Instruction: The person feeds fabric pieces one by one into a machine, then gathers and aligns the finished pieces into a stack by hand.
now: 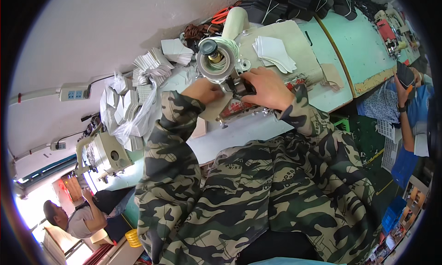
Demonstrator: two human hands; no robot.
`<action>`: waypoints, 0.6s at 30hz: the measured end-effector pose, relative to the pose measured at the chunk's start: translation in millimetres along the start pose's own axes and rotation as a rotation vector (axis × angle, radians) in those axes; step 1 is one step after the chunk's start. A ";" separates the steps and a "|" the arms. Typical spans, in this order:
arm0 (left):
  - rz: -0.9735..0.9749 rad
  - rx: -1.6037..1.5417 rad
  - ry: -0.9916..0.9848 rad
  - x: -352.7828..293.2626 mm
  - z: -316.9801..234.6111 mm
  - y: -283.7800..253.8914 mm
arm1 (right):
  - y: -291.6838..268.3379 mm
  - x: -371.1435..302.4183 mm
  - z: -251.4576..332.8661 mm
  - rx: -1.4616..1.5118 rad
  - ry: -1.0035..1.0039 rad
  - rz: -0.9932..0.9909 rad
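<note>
dark printed lettering stands on the camouflage jacket (262, 191), in a few places across the front, partly lost in the folds, and on its right sleeve (317, 126). pale marks on the red machine part (231, 109) are too small to read.

Left grip (206, 91) and right grip (268, 87) meet at a sewing machine (216, 76).
</note>
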State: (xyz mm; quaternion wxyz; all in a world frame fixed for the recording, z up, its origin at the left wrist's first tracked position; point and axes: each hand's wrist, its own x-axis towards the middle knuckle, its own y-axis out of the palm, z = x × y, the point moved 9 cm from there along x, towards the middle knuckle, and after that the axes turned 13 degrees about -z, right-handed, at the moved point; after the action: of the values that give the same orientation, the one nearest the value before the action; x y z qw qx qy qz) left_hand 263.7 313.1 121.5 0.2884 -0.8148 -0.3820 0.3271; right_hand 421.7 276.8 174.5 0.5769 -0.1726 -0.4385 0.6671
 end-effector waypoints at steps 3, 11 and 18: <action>0.019 0.024 0.004 -5.6 4.0 4.5 | 9.1 11.7 -9.7 0.004 0.121 0.156; -0.089 -0.039 0.003 -9.0 -41.3 -10.0 | 2.4 -3.6 1.9 0.010 0.062 0.074; -0.158 0.038 -0.038 -3.0 1.8 4.0 | -44.3 16.1 -38.8 0.108 -0.047 -0.137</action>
State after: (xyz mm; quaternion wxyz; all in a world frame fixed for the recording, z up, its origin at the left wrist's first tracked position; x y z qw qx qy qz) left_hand 262.6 308.9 118.5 0.3216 -0.7701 -0.4443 0.3257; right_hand 473.2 304.3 192.2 0.6194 -0.0949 -0.4260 0.6526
